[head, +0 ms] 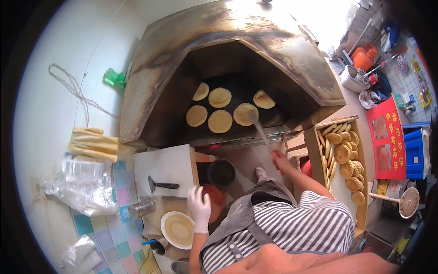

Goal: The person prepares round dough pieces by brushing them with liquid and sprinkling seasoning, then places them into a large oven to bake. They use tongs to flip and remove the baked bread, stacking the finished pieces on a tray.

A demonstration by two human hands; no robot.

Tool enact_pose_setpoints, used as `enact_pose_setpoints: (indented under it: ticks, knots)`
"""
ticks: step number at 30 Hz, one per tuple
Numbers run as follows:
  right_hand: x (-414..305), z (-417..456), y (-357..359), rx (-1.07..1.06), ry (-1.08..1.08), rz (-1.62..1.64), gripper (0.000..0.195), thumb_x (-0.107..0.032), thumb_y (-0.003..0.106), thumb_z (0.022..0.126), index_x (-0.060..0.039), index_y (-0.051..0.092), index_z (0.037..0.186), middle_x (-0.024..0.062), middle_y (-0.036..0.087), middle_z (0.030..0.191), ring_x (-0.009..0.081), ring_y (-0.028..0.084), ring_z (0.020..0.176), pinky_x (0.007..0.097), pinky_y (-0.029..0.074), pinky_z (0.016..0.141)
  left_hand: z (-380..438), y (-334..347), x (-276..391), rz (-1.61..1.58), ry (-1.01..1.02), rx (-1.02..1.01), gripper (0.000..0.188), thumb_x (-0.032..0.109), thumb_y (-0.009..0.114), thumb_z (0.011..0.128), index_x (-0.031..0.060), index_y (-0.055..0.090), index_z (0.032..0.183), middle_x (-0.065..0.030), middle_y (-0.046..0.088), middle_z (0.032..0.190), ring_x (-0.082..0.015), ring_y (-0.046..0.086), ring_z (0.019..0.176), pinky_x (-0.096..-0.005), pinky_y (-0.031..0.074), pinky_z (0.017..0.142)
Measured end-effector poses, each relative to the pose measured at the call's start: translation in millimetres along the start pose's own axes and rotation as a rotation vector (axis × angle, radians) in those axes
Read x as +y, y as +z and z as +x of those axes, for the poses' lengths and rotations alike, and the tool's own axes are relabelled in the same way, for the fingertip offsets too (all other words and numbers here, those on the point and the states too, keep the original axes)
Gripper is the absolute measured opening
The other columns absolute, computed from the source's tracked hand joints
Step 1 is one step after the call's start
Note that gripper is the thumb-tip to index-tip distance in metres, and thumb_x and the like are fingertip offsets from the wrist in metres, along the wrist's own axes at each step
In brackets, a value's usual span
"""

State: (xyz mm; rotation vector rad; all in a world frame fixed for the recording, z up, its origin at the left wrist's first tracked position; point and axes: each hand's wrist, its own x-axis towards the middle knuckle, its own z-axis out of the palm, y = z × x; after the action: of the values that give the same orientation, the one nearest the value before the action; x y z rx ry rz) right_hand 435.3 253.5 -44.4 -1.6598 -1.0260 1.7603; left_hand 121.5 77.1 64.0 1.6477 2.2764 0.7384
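My right hand [282, 162] grips the red handle of a long metal spatula [262, 133]. Its blade reaches into the oven [239, 77] and lies over the near right side of a round flatbread [243, 114]. Several other pale flatbreads [220, 121] sit on the dark baking surface, and one at the right [263, 99] shows browned patches. My left hand [200, 205], in a thin whitish glove, is held with fingers apart beside the corner of a white worktop [164, 162], holding nothing. On that worktop lies a scraper [164, 185] with a black handle.
Baked flatbreads [342, 154] fill much of a wooden tray [361, 171] at the right. Near my left forearm stand a white-rimmed bowl [178, 230] and a metal canister [141, 207]. A dark bucket [221, 173] is below the oven. Plastic bags [85, 183] hang on the left wall.
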Motion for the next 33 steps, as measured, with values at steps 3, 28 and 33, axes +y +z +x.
enact_pose_setpoints:
  ticks: [3, 28, 33]
  knots:
    - [16.5, 22.4, -69.2, 0.09, 0.057, 0.101, 0.032, -0.039, 0.048, 0.086, -0.0086, 0.053, 0.094, 0.0013, 0.048, 0.058, 0.0101, 0.044, 0.042, 0.0248, 0.037, 0.037, 77.7, 62.9, 47.7, -0.172, 0.205, -0.102, 0.028, 0.015, 0.057, 0.076, 0.0019, 0.056, 0.101, -0.0165, 0.053, 0.105, -0.0309, 0.047, 0.103, -0.0391, 0.036, 0.09]
    - [15.7, 40.3, -127.2, 0.044, 0.199, 0.131, 0.027, -0.033, 0.05, 0.087, -0.0068, 0.055, 0.083, 0.0004, 0.049, 0.055, 0.0096, 0.043, 0.04, 0.0231, 0.035, 0.037, 310.0, 361.9, 123.6, -0.009, -0.041, -0.676, 0.037, 0.023, 0.046, 0.079, 0.0061, 0.053, 0.112, -0.021, 0.055, 0.107, -0.0359, 0.05, 0.102, -0.037, 0.04, 0.088]
    - [17.9, 43.2, -105.6, 0.003, 0.177, 0.091, 0.024, -0.031, 0.049, 0.087, -0.0073, 0.053, 0.087, 0.0007, 0.049, 0.056, 0.0094, 0.043, 0.039, 0.0235, 0.035, 0.036, 280.0, 352.9, 93.2, -0.308, -0.052, -0.459, 0.038, 0.024, 0.046, 0.08, -0.0006, 0.054, 0.108, -0.0243, 0.054, 0.106, -0.0365, 0.049, 0.103, -0.0369, 0.04, 0.087]
